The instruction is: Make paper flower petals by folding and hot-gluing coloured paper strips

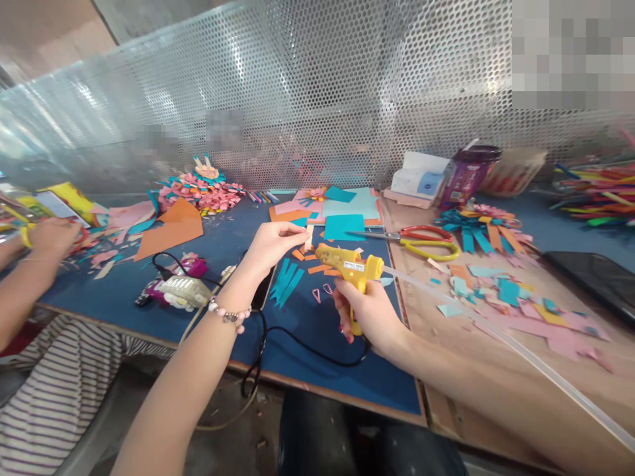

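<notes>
My right hand (364,311) is wrapped round the handle of a yellow hot glue gun (354,268), whose nozzle points left. A long clear glue stick (501,337) trails from its back end toward the lower right. Between thumb and fingertips my left hand (278,244) pinches a small pale paper strip (309,237), just beyond the nozzle. Teal paper strips with cut ends (286,281) lie on the blue tabletop below that hand. Two small pink paper loops (317,295) sit left of the gun, and orange paper pieces (322,269) are scattered under its nozzle.
Red-and-yellow scissors (429,243) lie right of teal sheets (344,227). A purple cup (469,175), a phone (595,284) and paper scraps (546,317) are at right. A black cord (312,354) runs along the front. At left, another person's hand (52,241) works near orange paper (171,228).
</notes>
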Motion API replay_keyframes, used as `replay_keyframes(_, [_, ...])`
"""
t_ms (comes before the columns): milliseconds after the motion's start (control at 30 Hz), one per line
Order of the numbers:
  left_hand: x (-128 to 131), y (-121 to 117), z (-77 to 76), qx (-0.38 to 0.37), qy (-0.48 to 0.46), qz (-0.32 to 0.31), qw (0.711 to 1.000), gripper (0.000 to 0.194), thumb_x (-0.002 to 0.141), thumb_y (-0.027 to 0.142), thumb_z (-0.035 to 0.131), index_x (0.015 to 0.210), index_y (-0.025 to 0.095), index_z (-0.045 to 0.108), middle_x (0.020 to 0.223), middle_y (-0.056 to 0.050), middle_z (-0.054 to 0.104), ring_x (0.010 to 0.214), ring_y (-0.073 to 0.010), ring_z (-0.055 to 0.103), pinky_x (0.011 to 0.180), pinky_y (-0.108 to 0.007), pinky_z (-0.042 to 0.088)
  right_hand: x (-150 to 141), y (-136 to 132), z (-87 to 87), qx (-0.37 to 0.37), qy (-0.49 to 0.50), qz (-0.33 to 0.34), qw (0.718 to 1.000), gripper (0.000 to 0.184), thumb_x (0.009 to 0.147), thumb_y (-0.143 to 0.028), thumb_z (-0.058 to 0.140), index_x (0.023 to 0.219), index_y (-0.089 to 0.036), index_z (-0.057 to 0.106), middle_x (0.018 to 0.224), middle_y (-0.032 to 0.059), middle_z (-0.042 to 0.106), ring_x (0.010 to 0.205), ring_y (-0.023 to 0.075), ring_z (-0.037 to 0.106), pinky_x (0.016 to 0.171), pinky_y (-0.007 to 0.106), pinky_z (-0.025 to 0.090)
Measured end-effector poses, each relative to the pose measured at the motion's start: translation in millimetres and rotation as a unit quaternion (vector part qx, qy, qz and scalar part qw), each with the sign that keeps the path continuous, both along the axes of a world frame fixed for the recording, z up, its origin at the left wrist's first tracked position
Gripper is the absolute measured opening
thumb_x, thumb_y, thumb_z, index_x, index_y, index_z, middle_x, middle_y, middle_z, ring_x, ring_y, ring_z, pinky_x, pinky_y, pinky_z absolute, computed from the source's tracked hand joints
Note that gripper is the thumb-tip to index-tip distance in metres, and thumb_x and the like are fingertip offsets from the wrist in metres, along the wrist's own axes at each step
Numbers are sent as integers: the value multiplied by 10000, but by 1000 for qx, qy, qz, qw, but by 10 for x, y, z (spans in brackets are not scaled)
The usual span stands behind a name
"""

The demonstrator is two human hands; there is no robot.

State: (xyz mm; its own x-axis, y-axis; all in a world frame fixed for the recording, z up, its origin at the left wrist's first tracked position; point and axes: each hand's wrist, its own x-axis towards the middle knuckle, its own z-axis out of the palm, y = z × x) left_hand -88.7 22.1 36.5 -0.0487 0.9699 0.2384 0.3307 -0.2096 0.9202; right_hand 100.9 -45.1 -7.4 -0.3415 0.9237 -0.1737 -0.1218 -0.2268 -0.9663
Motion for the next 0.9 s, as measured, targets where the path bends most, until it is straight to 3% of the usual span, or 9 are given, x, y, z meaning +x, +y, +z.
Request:
replay_keyframes(667, [14,-21,17,-6,-22,-11,1000,222,640,325,750,770,145,733,765,-68,723,783,-182,658,769,-284,484,-2,-9,37,-10,15,-8,1000,275,782,-381,524,592,-189,476,304,-46,482,217,102,413,280,211,370])
replay_keyframes(900, [-9,-9,-1,-6,-18,-6,1000,268,636,336,756,812,135,726,842,-91,726,816,-186,657,791,-297,481,2,-7,46,-9,17,-7,1000,267,792,-380,519,610,-189,477,303,-44,485,212,108,411,284,218,362])
